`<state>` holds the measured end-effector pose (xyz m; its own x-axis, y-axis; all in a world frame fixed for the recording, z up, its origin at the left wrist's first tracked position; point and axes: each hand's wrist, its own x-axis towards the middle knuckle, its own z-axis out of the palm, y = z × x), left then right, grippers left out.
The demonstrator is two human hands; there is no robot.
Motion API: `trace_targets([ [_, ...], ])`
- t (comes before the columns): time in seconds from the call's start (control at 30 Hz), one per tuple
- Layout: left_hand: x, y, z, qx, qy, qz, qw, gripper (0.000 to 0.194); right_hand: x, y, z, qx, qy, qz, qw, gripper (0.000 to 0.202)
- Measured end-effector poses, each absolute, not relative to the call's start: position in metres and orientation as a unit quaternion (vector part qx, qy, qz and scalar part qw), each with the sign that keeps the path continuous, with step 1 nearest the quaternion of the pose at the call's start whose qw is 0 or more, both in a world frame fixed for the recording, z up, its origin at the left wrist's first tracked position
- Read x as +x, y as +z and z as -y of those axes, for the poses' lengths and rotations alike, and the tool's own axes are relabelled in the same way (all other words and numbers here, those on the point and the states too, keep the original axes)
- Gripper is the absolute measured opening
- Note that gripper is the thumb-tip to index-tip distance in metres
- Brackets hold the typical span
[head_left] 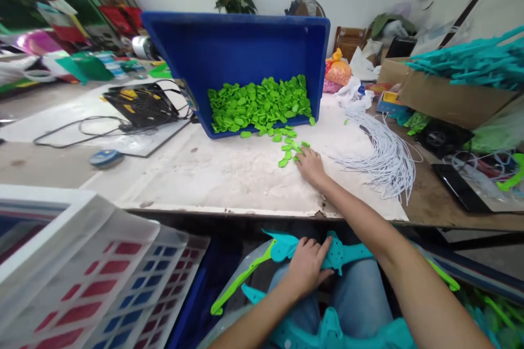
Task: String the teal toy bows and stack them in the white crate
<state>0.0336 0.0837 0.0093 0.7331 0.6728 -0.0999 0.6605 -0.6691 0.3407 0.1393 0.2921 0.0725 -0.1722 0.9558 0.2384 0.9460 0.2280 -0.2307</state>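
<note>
On my lap lies a teal plastic toy bow [355, 252] with lime-green limb parts [241, 283]. My left hand [305, 263] grips it near the middle, thumb and fingers closed about the teal part. Stretched forward over the table, my right hand [311, 166] touches a few loose lime-green plastic pieces [286, 147]; its fingers are slightly apart, and whether a piece is between the fingertips is hard to see. A blue bin [245, 22] tipped on its side opens toward me, holding a heap of the same small green pieces [257, 103]. More teal bow parts [331, 332] lie nearer me.
White cords [385, 158] lie in a bundle at the right. Behind them stands a cardboard box [446, 101] of teal parts [470, 62]. A black fan [143, 103] with its cable and a blue tape measure [105, 158] sit left. White crates [102, 262] flank my left side.
</note>
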Motion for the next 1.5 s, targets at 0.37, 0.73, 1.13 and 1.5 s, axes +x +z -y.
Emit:
trace_targets([
  [0.37,0.040,0.013,-0.083,0.912,0.018,-0.356,0.202,0.073,0.187,0.075,-0.250,-0.498,0.073,0.854,0.133,0.046],
  [0.73,0.038,0.017,-0.083,0.921,-0.012,-0.353,0.168,0.084,0.210,0.097,-0.216,-0.500,-0.007,0.851,0.158,0.027],
  [1.13,0.049,0.049,-0.155,0.855,-0.032,-0.281,0.435,0.035,0.241,0.083,-0.121,-0.526,0.000,0.822,0.219,0.028],
  [1.5,0.054,0.037,-0.165,0.782,-0.061,-0.243,0.570,0.045,0.232,-0.008,-0.003,-0.515,-0.048,0.821,0.244,0.028],
])
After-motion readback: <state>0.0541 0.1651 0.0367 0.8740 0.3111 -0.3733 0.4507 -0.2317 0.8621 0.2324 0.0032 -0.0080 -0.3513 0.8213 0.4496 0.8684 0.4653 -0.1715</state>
